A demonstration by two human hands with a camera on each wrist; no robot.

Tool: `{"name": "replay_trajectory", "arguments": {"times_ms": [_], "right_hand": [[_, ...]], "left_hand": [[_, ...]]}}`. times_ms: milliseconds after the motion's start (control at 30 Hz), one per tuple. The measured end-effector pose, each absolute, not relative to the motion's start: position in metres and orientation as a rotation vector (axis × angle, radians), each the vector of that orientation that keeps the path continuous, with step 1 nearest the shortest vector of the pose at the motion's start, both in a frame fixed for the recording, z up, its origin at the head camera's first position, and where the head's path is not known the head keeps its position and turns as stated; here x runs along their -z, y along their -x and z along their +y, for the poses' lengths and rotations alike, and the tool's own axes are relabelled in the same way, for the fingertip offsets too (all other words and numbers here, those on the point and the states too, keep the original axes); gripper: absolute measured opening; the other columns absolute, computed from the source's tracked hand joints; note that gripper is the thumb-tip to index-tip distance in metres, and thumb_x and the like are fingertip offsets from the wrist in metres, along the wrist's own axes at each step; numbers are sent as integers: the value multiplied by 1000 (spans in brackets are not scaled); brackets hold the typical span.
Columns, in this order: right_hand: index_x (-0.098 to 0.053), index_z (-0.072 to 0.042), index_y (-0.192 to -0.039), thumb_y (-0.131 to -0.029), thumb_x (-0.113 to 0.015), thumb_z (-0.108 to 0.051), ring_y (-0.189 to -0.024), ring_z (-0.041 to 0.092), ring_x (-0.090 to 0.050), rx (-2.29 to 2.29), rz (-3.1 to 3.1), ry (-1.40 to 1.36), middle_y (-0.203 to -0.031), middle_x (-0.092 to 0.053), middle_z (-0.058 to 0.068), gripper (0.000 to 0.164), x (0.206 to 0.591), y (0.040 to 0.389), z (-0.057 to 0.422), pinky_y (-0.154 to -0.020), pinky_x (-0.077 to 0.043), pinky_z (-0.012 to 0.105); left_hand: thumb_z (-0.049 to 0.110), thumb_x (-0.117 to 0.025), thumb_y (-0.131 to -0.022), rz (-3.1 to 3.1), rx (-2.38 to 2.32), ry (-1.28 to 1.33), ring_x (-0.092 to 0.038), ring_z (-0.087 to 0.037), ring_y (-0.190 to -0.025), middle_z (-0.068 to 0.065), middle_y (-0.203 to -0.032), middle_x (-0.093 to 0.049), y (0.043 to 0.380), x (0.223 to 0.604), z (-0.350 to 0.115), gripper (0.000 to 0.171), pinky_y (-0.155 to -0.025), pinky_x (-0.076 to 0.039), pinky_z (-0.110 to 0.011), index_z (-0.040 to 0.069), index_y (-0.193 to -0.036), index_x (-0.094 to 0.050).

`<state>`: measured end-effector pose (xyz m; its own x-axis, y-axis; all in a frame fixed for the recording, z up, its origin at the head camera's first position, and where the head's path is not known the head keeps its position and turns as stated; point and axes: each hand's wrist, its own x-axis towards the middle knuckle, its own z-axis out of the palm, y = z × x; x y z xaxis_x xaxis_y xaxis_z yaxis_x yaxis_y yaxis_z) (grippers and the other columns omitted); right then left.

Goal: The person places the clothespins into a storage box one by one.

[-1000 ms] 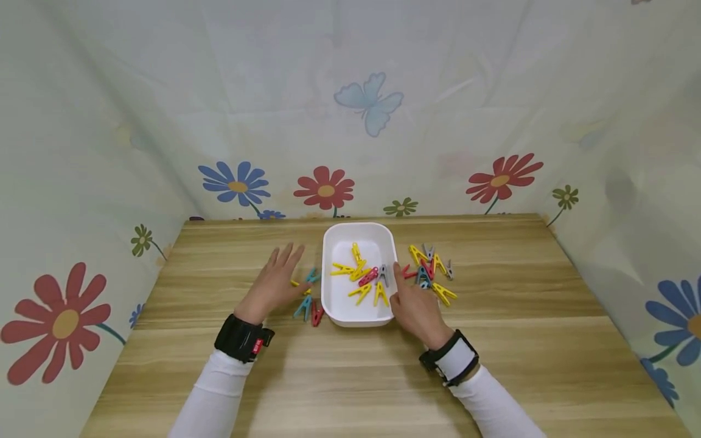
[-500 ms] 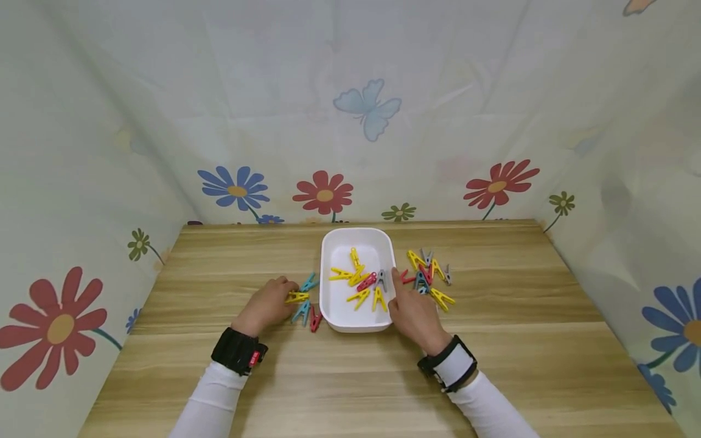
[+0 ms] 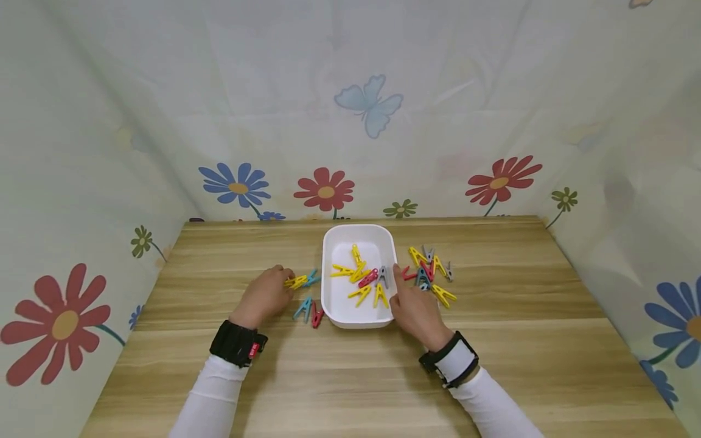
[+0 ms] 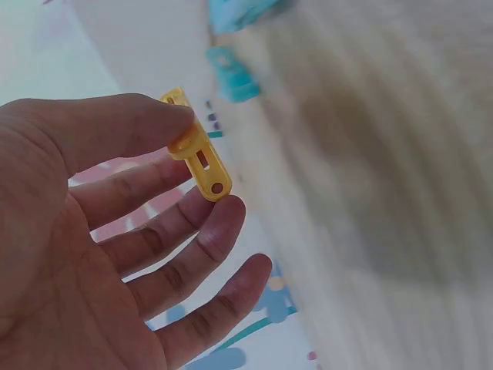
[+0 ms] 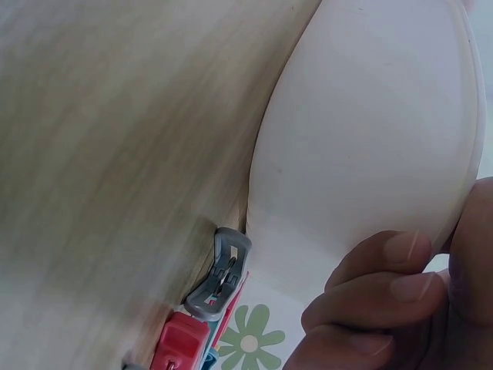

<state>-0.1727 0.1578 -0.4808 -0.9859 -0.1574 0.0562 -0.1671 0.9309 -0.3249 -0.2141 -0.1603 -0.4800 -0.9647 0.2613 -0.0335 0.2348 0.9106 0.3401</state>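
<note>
Between thumb and fingers, my left hand (image 3: 265, 296) pinches a yellow clothespin (image 4: 204, 158), just above the table. Beyond it lies a blue clothespin (image 3: 312, 278). Another blue clothespin (image 3: 303, 309) and a red clothespin (image 3: 317, 315) lie nearer, left of the white plastic tub (image 3: 358, 316). My right hand (image 3: 418, 313) grips the tub's right wall; its curled fingers (image 5: 373, 301) press against the outside while a digit reaches over the rim. Inside the tub are several yellow clothespins (image 3: 359, 295), a red-pink one and a grey one.
Right of the tub and beyond my right hand lies a loose pile of yellow, red, grey and blue clothespins (image 3: 426, 274). The wooden table (image 3: 350, 389) ends at a flower-printed cloth backdrop (image 3: 285, 121) at the back and sides.
My left hand has come down from spread fingers above the clothespins, taken the yellow one, and shifted it slightly away from me. The right hand stays on the tub.
</note>
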Motion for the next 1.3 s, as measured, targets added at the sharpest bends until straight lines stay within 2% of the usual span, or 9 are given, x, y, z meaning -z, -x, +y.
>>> {"name": "replay_trajectory", "arguments": {"times_ms": [267, 433, 633, 900, 1167, 1300], "right_hand": [[-33, -4, -152, -90, -57, -14, -45, 16, -41, -507, -3044, -263, -54, -45, 0, 68, 482, 173, 158, -44, -26, 30], [-32, -4, -153, -90, -57, -14, -45, 15, -41, -529, -3055, -252, -54, -44, 0, 68, 483, 173, 157, -44, -25, 29], [-33, -4, -153, -91, -58, -15, -44, 15, -39, -531, -3057, -242, -53, -42, -1, 68, 484, 172, 157, -45, -24, 29], [-32, -5, -153, -92, -58, -16, -44, 16, -39, -545, -3072, -225, -53, -42, 0, 68, 483, 173, 158, -45, -24, 29], [-32, -5, -153, -92, -59, -15, -44, 15, -39, -557, -3065, -225, -53, -41, -1, 68, 482, 172, 158, -45, -23, 28], [-33, -5, -153, -91, -59, -15, -44, 16, -39, -572, -3057, -228, -53, -42, 0, 68, 483, 173, 158, -45, -23, 29]], "left_hand": [[22, -66, -91, 3039, -552, -408, -62, -28, -102, -13, -114, -64, 216, 457, -153, 34, -88, -53, -48, 6, -121, -66], [24, -67, -91, 3044, -562, -426, -61, -26, -99, -11, -114, -63, 218, 448, -145, 35, -88, -54, -46, 9, -123, -66], [25, -69, -90, 3075, -557, -504, -59, -23, -90, -8, -108, -63, 221, 434, -131, 36, -82, -55, -41, 10, -122, -66], [26, -70, -90, 3090, -539, -622, -61, -24, -96, -8, -112, -65, 225, 414, -98, 35, -84, -56, -39, 11, -121, -66], [27, -71, -89, 3068, -491, -730, -60, -19, -89, -6, -107, -65, 228, 414, -70, 34, -79, -55, -32, 13, -119, -67], [26, -71, -89, 3043, -453, -776, -61, -18, -91, -5, -109, -65, 230, 421, -62, 33, -77, -55, -31, 13, -119, -66]]}}
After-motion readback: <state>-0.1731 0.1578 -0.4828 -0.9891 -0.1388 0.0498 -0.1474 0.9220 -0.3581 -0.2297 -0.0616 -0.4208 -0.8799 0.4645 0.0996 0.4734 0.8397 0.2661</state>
